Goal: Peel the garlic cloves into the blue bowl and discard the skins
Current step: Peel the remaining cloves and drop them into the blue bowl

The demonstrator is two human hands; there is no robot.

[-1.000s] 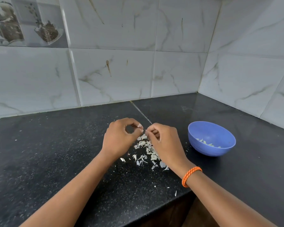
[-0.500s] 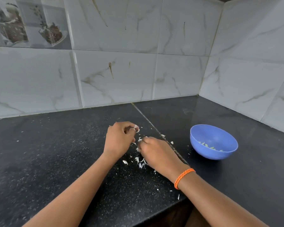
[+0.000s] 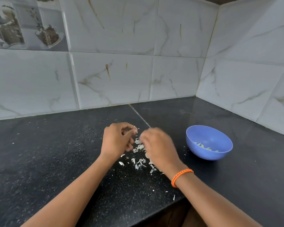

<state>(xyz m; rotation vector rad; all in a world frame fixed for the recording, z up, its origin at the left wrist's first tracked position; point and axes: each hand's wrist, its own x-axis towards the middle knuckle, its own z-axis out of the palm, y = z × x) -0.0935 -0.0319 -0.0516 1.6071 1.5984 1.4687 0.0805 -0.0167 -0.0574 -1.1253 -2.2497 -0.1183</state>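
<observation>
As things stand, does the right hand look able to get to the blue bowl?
Probably yes. The right hand is beside the blue bowl, with only bare black counter between them and the bowl open on top.

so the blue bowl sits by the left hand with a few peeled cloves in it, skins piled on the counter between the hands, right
Not quite: the head view shows the blue bowl beside the right hand, not the left hand. It does hold a few peeled cloves, and the skins lie on the counter between the hands.

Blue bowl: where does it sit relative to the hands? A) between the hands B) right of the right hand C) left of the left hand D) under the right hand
B: the blue bowl stands on the counter, apart from the right hand on its right.
</observation>
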